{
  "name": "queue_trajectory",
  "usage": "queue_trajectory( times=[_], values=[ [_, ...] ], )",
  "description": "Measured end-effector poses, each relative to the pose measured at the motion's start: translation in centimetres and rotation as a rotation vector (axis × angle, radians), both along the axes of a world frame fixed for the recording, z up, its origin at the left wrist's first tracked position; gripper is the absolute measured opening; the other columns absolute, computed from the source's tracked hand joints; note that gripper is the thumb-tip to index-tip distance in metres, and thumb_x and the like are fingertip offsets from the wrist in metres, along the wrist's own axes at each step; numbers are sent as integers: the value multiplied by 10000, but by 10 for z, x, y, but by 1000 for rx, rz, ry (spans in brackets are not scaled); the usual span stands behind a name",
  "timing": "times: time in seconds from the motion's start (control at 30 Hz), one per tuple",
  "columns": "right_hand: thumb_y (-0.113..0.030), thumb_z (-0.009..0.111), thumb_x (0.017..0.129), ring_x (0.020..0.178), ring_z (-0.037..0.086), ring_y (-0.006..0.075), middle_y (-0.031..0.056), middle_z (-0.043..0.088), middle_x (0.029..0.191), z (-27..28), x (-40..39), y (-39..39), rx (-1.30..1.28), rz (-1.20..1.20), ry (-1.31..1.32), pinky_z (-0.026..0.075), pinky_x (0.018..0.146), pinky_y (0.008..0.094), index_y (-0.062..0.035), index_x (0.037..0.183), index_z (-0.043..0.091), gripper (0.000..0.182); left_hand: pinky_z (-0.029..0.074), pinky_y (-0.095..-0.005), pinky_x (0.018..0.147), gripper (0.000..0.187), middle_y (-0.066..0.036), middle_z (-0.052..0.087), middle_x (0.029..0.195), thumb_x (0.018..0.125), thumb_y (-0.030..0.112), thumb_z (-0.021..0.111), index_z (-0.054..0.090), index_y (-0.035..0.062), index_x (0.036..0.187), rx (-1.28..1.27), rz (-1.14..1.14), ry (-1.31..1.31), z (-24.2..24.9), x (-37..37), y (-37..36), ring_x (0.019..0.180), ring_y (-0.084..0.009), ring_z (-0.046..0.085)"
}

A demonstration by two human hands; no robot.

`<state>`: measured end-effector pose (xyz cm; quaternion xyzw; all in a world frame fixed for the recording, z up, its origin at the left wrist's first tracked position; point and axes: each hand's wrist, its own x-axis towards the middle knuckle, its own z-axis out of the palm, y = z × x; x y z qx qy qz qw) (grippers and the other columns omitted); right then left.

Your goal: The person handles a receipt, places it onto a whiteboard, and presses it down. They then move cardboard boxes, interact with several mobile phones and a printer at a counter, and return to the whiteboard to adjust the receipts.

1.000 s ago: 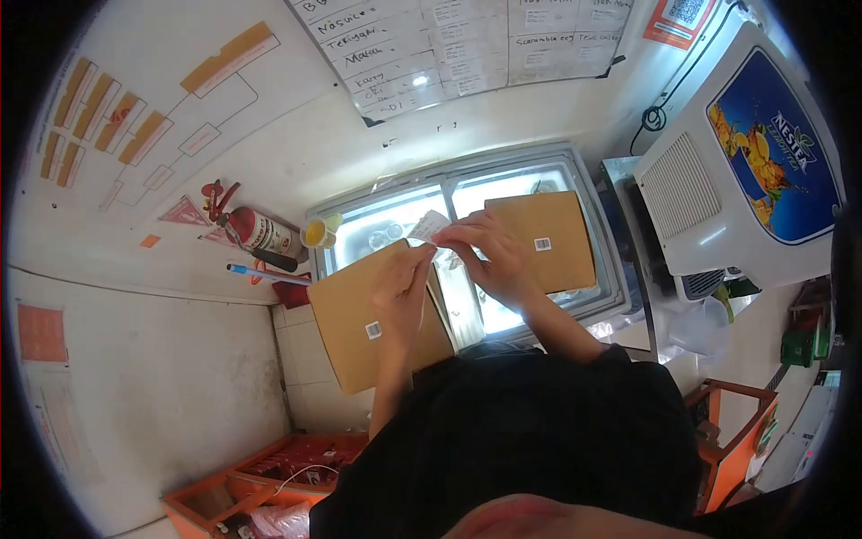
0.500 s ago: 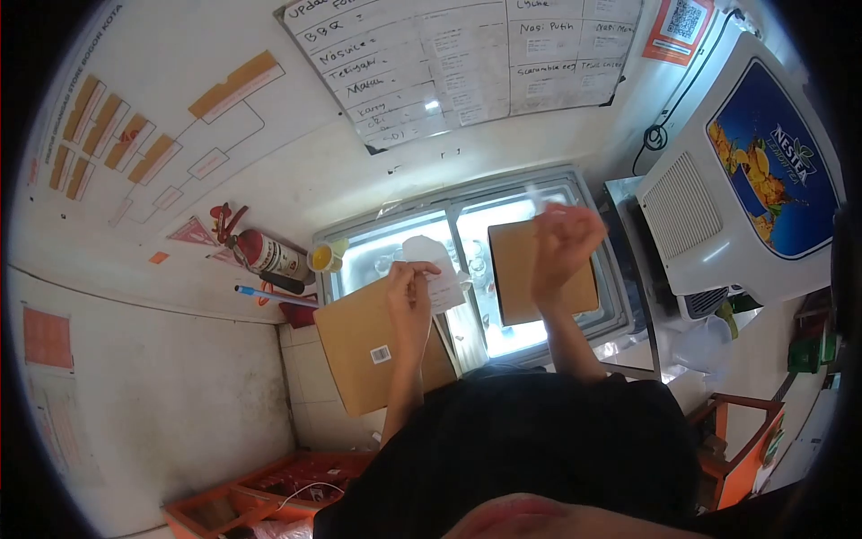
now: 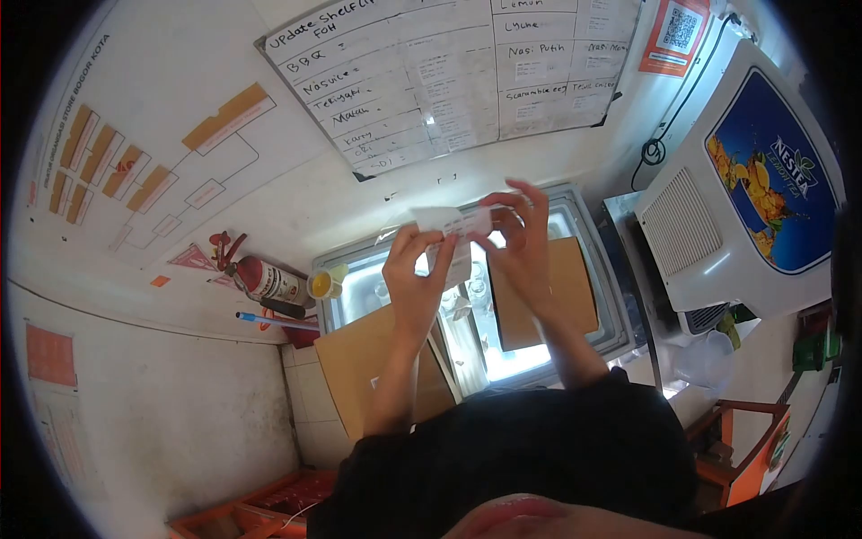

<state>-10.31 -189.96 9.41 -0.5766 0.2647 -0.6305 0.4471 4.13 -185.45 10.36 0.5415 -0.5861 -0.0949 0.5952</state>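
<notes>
Both hands are raised over a chest freezer (image 3: 593, 269) with sliding glass lids. My left hand (image 3: 415, 274) and my right hand (image 3: 519, 235) pinch the two ends of a small white paper slip (image 3: 451, 221), held level between them. A further piece of white paper or plastic hangs just under the slip by my left fingers. Two brown cardboard sheets lie on the freezer, one (image 3: 364, 359) under my left forearm, the other (image 3: 557, 292) under my right wrist.
A handwritten whiteboard (image 3: 449, 72) hangs on the wall ahead. A red fire extinguisher (image 3: 265, 280), a yellow cup (image 3: 321, 284) and a blue pen (image 3: 269, 320) lie left of the freezer. A white Nestea drinks machine (image 3: 745, 171) stands right. Orange crates (image 3: 745, 449) sit low.
My right hand came back from the right and took the free end of the slip. Both hands rose, and the view tilted up toward the whiteboard.
</notes>
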Motion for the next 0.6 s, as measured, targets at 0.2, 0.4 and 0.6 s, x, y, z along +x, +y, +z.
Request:
queue_trajectory(
  times=[0.2, 0.4, 0.6],
  values=[
    [27, 739, 804, 933, 664, 188, 122, 665, 932, 71, -7, -117, 17, 102, -200, 525, 860, 296, -64, 1331, 337, 669, 485, -329, 671, 171, -118, 580, 851, 813, 14, 702, 703, 16, 984, -143, 188, -383, 39, 55, -97, 677, -233, 574],
    [-11, 774, 789, 878, 659, 146, 107, 674, 927, 124, 19, -238, -225, 87, -38, 518, 800, 269, -69, 1274, 362, 639, 462, -426, 961, 282, -186, 525, 973, 799, -59, 596, 632, -34, 1077, -337, 237, -1056, 70, 64, -196, 1122, -334, 559],
    [-10, 818, 730, 806, 668, 149, 114, 680, 862, 122, 48, -264, -351, -35, -66, 530, 732, 260, -62, 1165, 325, 659, 325, -521, 1140, 474, -177, 512, 990, 822, -70, 549, 495, -83, 1292, -349, 353, -1252, 56, 75, -222, 1369, -380, 400]
  ],
)
